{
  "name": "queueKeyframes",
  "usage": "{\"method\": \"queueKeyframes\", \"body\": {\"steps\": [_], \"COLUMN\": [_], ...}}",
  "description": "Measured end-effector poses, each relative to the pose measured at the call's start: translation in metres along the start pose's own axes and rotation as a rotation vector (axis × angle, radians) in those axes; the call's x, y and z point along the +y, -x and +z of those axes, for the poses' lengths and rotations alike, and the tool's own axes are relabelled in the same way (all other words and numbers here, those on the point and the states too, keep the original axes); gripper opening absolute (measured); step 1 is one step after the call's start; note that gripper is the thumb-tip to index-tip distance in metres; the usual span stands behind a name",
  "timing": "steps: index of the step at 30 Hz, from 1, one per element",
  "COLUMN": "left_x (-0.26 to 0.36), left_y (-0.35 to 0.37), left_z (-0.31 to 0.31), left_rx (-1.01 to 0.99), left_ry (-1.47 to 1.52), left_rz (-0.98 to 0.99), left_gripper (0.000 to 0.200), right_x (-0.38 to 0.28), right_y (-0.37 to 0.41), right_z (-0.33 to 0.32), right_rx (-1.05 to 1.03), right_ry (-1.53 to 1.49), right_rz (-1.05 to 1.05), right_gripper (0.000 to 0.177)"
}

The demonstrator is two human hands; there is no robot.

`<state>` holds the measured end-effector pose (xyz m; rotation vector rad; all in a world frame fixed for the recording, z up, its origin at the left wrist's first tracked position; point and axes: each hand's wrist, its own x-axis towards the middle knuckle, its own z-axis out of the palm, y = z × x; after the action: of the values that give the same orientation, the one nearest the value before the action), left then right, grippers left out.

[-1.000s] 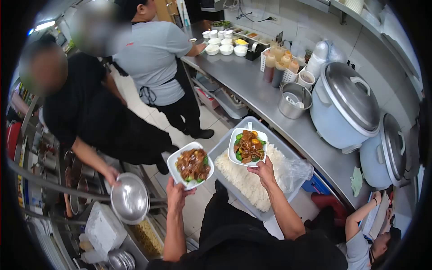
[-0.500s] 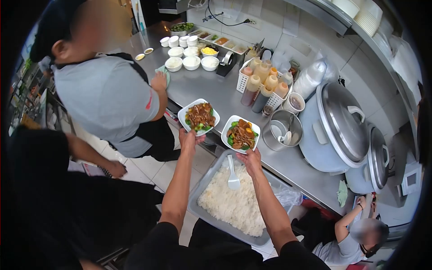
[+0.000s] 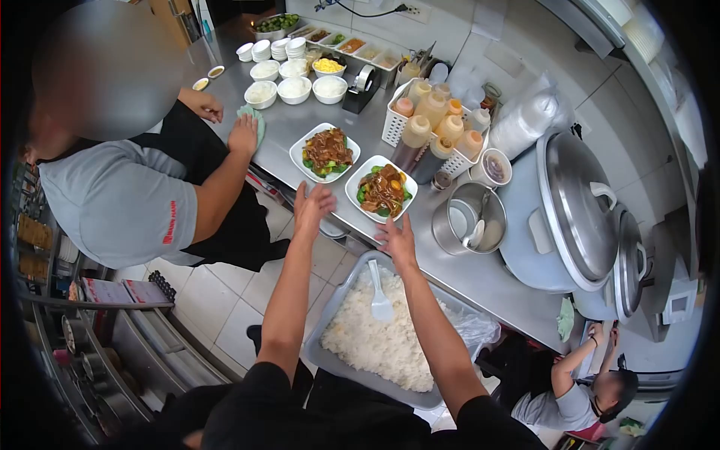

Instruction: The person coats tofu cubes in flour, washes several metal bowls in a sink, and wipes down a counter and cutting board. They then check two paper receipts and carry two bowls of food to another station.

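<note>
My left hand (image 3: pixel 310 208) is open, fingers spread, just short of a white square bowl (image 3: pixel 327 177) on the counter. Meat in brown sauce with green vegetables (image 3: pixel 328 151) fills that bowl. A second white square bowl (image 3: pixel 353 196) sits beside it, holding a similar saucy dish (image 3: pixel 384 190) with green and yellow-orange pieces. At the near corner of this second bowl is my right hand (image 3: pixel 398 241), its fingers apart and at or very near the rim. Below my forearms is a grey tub (image 3: pixel 328 313) of cooked rice (image 3: pixel 382 330) with a white rice paddle (image 3: pixel 381 300) lying in it.
Along the steel counter (image 3: pixel 292 120) are small rice bowls (image 3: pixel 293 91), a tape dispenser (image 3: pixel 362 86), sauce bottles (image 3: pixel 431 109) in white baskets, a metal pot (image 3: pixel 452 238) and large lidded cookers (image 3: pixel 517 217). One co-worker (image 3: pixel 120 202) stands left, hand on a green cloth (image 3: pixel 259 127); another (image 3: pixel 566 397) is lower right.
Both bowls, held over the counter's edge before, now rest on the counter. My left hand has come away from its bowl and my right fingers have loosened. The dark-clothed person at left has mostly left view.
</note>
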<state>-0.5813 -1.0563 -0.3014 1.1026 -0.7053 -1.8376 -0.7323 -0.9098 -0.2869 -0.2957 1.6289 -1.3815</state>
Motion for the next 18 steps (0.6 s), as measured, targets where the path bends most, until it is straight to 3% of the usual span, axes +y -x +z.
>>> {"method": "queueKeyframes", "body": {"steps": [4,7,8,9,10,11,13,14,15,16,17,18], "left_x": [-0.024,-0.066,-0.087,-0.109,-0.132,-0.147,-0.15,-0.15,-0.149,-0.148,-0.148,-0.149], "left_y": [0.069,0.135,0.155,0.175,0.208,0.227,0.246,0.255,0.258,0.254,0.248,0.239], "left_z": [-0.051,-0.102,-0.129,-0.153,-0.172,-0.18,-0.17,-0.166,-0.166,-0.167,-0.17,-0.176], "left_rx": [0.117,0.221,0.225,0.227,0.198,0.156,0.101,0.019,0.058,0.023,-0.009,-0.044], "left_ry": [-0.282,-0.527,-0.877,-1.221,-1.341,-1.451,-1.49,-1.532,-1.526,-1.561,-1.593,-1.565], "left_rz": [0.021,-0.037,0.062,0.168,0.085,0.003,0.075,0.149,0.148,0.074,0.0,-0.064], "left_gripper": [0.026,0.016,0.016,0.018,0.02,0.024,0.028,0.034,0.034,0.036,0.038,0.04], "right_x": [0.047,0.079,0.1,0.132,0.163,0.181,0.201,0.214,0.221,0.216,0.218,0.224], "right_y": [0.044,0.11,0.129,0.155,0.181,0.198,0.225,0.234,0.238,0.242,0.24,0.243], "right_z": [-0.032,-0.058,-0.072,-0.095,-0.118,-0.13,-0.154,-0.164,-0.17,-0.174,-0.177,-0.181], "right_rx": [0.147,0.128,0.084,0.023,-0.069,-0.124,-0.367,-0.457,-0.551,-0.593,-0.626,-0.528], "right_ry": [0.271,0.361,0.4,0.624,0.848,0.889,1.005,1.116,1.228,1.176,1.189,1.112], "right_rz": [-0.605,-0.39,-0.359,-0.286,-0.221,-0.214,-0.065,-0.073,-0.084,0.035,0.007,0.054], "right_gripper": [0.011,0.024,0.026,0.028,0.031,0.037,0.037,0.038,0.039,0.04,0.04,0.038]}}
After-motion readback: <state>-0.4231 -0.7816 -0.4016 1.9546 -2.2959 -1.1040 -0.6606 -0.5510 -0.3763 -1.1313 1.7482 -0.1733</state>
